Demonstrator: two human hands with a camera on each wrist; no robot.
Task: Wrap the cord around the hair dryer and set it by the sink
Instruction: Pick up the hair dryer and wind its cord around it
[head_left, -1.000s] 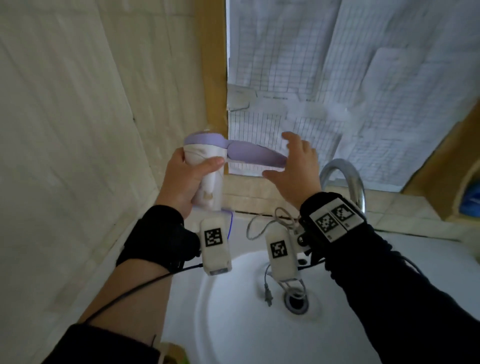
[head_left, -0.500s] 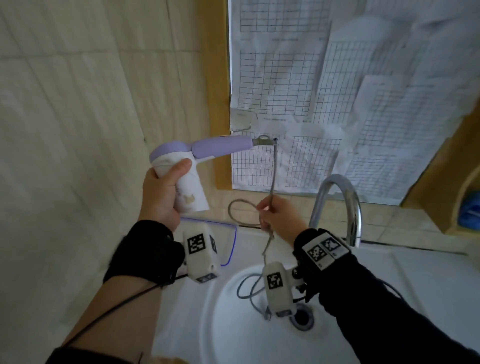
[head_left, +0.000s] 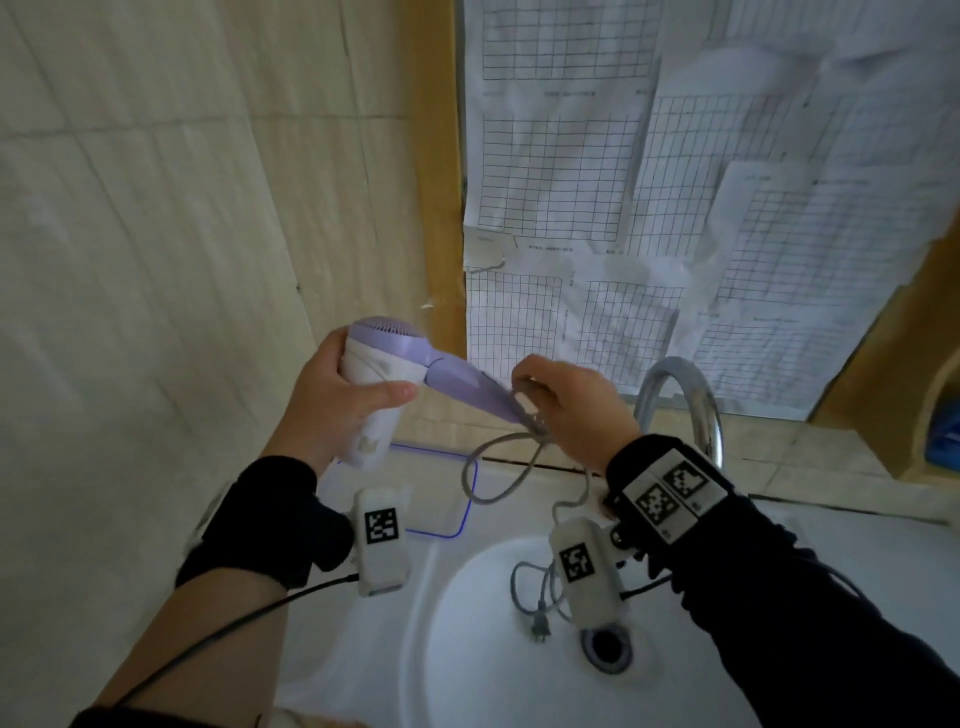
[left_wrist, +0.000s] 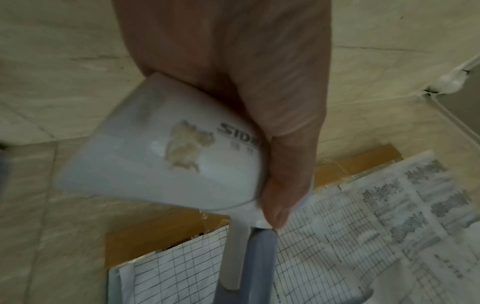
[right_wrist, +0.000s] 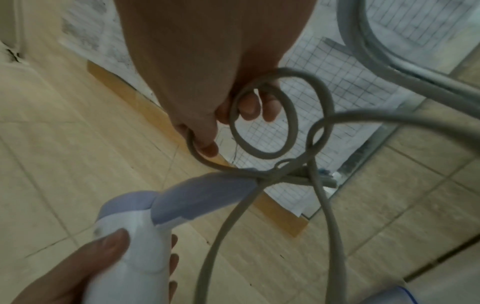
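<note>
— Beige marbled wall tiles (head_left: 156, 218) and gridded paper sheets (head_left: 561, 156) backed the head view, over a white glossy sink (head_left: 467, 649)?

— Yes. Above it the left hand (head_left: 332, 400) clamped the white-and-lilac plastic hair dryer (head_left: 384, 374); the right hand (head_left: 571, 410) pinched the grey rubbery cord (head_left: 498, 467) at the handle's end, its plug (head_left: 540, 630) lying in the basin beside a curved chrome tap (head_left: 685, 395).

— Any writing from the left wrist?

— "SID", partly covered by the thumb (left_wrist: 283, 185), beside a torn sticker patch (left_wrist: 187, 146).

— Right wrist?

— Round cord loops (right_wrist: 262, 123) hung from curled fingers (right_wrist: 249, 109).
</note>
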